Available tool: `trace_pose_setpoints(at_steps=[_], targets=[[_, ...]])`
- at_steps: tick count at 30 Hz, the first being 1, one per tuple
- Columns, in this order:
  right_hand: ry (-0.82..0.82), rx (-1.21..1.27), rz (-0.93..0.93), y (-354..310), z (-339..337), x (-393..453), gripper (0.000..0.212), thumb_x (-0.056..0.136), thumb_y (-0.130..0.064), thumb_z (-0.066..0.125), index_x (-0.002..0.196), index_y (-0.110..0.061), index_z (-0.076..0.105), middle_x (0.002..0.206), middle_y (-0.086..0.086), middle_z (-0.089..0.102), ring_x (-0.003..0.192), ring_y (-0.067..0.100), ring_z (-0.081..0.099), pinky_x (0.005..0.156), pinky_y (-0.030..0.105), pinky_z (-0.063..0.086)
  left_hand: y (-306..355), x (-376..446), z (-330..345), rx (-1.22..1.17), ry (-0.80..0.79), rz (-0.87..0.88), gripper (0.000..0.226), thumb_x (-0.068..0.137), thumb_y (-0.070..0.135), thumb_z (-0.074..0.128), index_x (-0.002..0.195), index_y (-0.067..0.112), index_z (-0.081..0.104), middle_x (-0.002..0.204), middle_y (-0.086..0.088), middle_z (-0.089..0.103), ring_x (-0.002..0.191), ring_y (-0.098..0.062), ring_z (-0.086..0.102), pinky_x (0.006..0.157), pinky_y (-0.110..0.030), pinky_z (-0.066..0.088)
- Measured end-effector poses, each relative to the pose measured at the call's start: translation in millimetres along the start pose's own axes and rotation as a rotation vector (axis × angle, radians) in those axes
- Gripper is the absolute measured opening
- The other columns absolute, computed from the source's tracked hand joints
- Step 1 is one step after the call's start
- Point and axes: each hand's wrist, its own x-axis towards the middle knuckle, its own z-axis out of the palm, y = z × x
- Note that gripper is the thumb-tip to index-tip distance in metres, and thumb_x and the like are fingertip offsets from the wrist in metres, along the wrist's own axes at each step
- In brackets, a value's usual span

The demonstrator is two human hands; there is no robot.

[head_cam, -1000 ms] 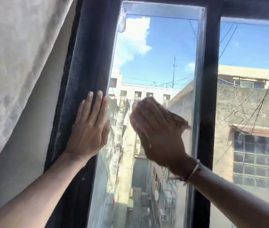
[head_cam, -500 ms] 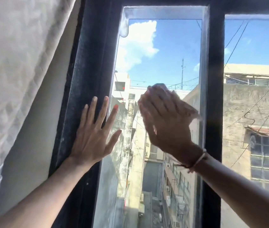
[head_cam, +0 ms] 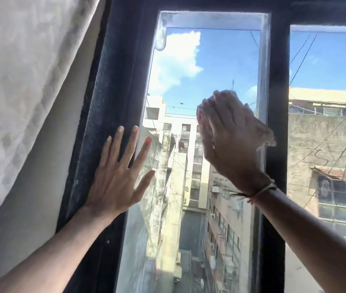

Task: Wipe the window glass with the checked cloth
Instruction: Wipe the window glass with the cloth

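Observation:
A tall narrow pane of window glass (head_cam: 199, 66) sits in a dark frame (head_cam: 108, 102). My right hand (head_cam: 229, 142) presses flat against the pane's right side at mid height, with a pale cloth (head_cam: 262, 134) under the palm; only the cloth's edge shows past the fingers and its pattern is too blurred to read. My left hand (head_cam: 118, 174) lies flat with fingers spread, palm on the left frame bar and fingertips over the glass edge, holding nothing.
A white patterned curtain (head_cam: 20, 81) hangs at the left beside a pale wall strip. A second pane (head_cam: 328, 60) lies to the right beyond a dark vertical bar (head_cam: 277, 102). Buildings and wires show outside.
My right hand with the cloth has slid up and to the right on the glass. My left hand has stayed on the frame, its fingers spreading wider.

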Motion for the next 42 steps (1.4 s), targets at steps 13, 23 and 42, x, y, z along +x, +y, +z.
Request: trace_pose_setpoints(at_steps=[13, 23, 42], targets=[[-0.127, 0.353, -0.398, -48.9, -55.2, -165.8, 0.037, 0.113, -0.010, 0.048, 0.131, -0.027, 0.076, 0.151, -0.006, 0.071, 0.140, 0.019, 0.066, 0.096, 0.040, 0.060, 37.5, -6.1, -42.3, -0.058, -0.097, -0.100, 0.075, 0.102, 0.059, 0.018, 0.165, 0.018, 0.019, 0.176, -0.015, 0.010, 0.164, -0.034, 0.012, 0.130, -0.064, 0.025], [0.148, 0.309, 0.389, 200.5, -154.2, -113.8, 0.049, 0.090, 0.016, 0.067, 0.134, -0.003, 0.059, 0.142, 0.026, 0.062, 0.133, 0.037, 0.056, 0.113, 0.062, 0.056, 245.3, 90.1, -54.6, -0.158, 0.134, 0.109, 0.067, 0.109, 0.051, 0.019, 0.165, 0.013, 0.021, 0.174, -0.018, 0.020, 0.162, -0.036, 0.020, 0.130, -0.056, 0.031], [-0.146, 0.094, 0.044, 242.3, -113.6, -171.9, 0.041, 0.109, -0.013, 0.045, 0.142, -0.004, 0.067, 0.153, 0.021, 0.064, 0.145, 0.039, 0.059, 0.120, 0.065, 0.052, 251.6, 99.5, 3.5, -0.122, 0.217, 0.106, 0.061, 0.109, 0.044, 0.016, 0.166, 0.023, 0.015, 0.177, -0.013, 0.016, 0.163, -0.035, 0.016, 0.128, -0.064, 0.024]])
